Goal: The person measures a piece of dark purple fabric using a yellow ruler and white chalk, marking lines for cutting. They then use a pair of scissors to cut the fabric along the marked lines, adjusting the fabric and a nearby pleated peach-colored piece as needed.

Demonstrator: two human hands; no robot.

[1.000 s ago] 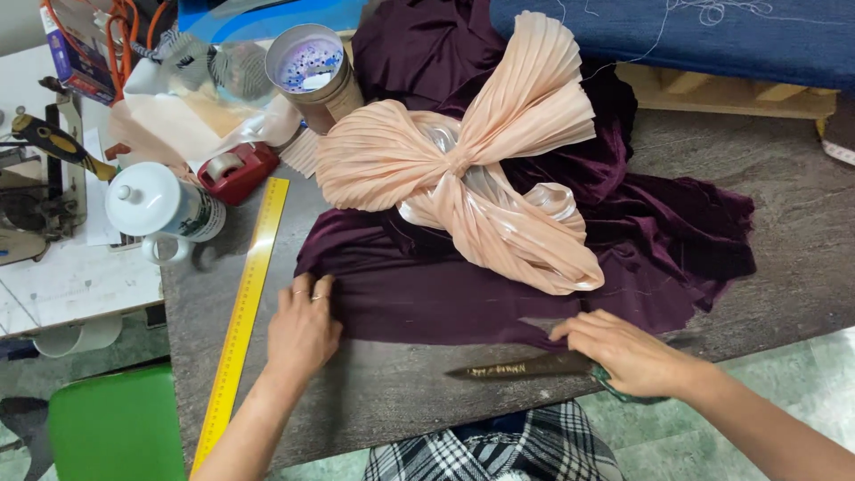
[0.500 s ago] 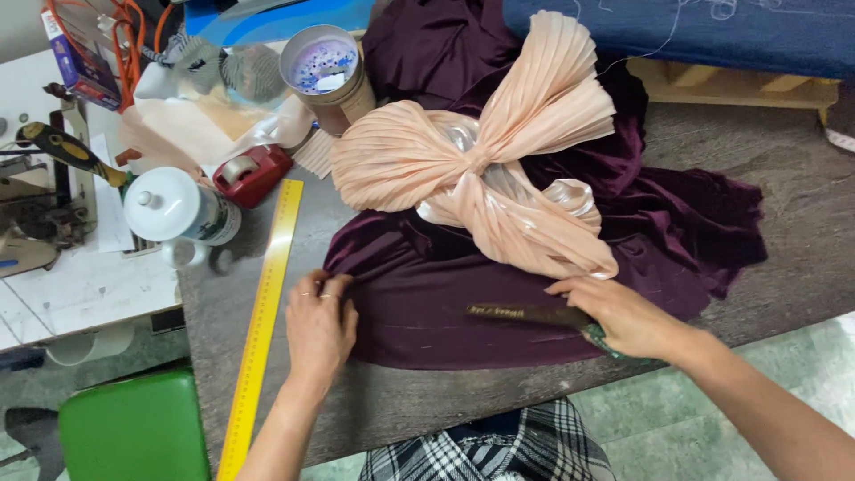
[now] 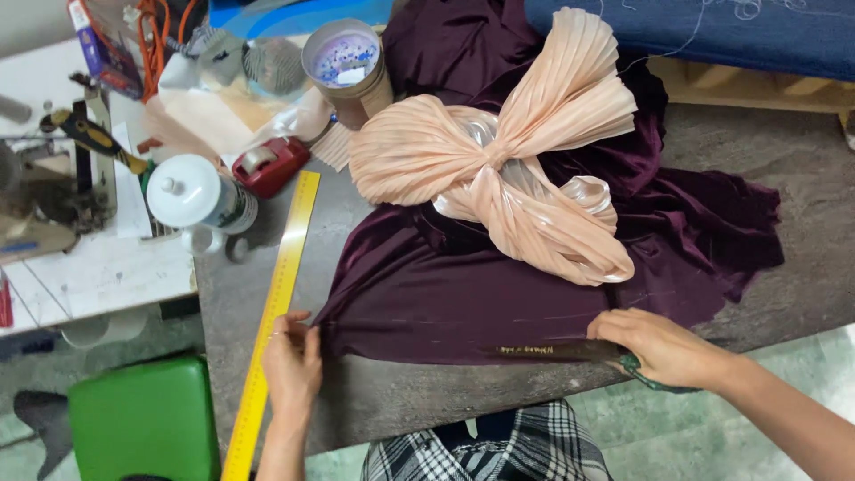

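A dark purple cloth (image 3: 463, 285) lies spread on the grey table (image 3: 401, 401). A pleated peach fabric bow (image 3: 499, 169) rests on top of it. My left hand (image 3: 292, 361) pinches the cloth's near left corner, beside a long yellow ruler (image 3: 272, 312). My right hand (image 3: 663, 347) grips large scissors (image 3: 557, 351) with green handles; the blades point left along the cloth's near edge.
A red tape dispenser (image 3: 272, 165), a white lidded cup (image 3: 191, 196) and a round tin (image 3: 343, 58) stand at the back left. A sewing machine table (image 3: 80, 258) adjoins on the left, a green stool (image 3: 142, 419) below it. Blue denim (image 3: 712, 31) lies at the back right.
My left hand slid left to the cloth's corner and pulled it taut. My right hand brought the scissors up from the bare table to the cloth's near edge.
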